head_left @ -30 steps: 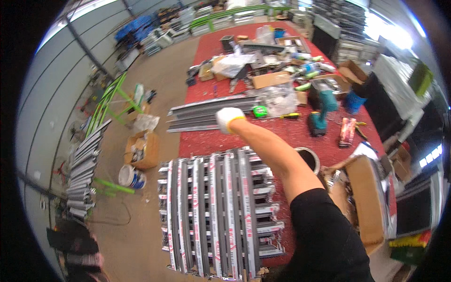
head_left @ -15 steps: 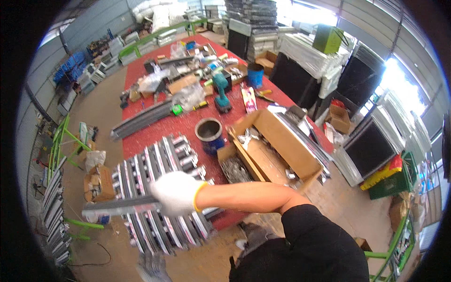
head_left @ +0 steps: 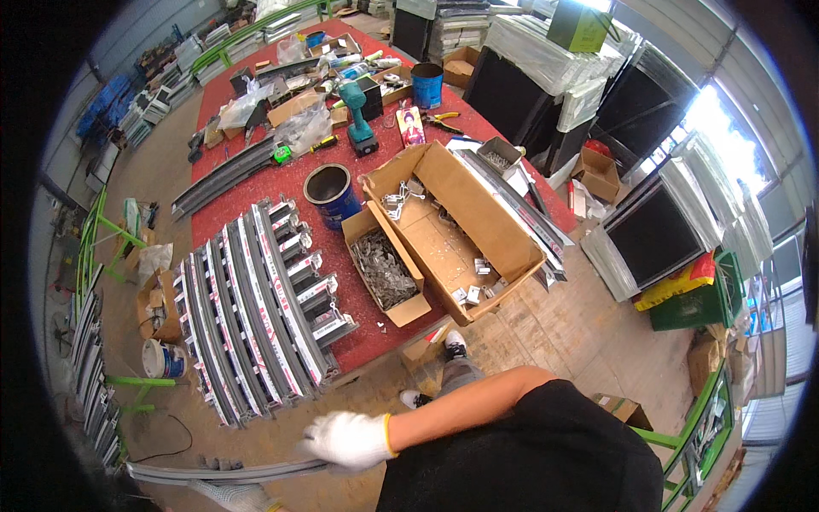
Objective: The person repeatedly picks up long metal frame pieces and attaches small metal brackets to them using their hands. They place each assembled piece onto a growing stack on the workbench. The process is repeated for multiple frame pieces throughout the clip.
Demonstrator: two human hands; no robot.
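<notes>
Red table ahead; blurred right hand and edge-cropped left hand grasp a grey strip.

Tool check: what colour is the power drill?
The power drill is mostly teal, shown best in the head view.

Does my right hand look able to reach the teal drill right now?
Probably not: the right hand holds the grey strip, and the teal drill stands well away, beyond the blue can.
</notes>
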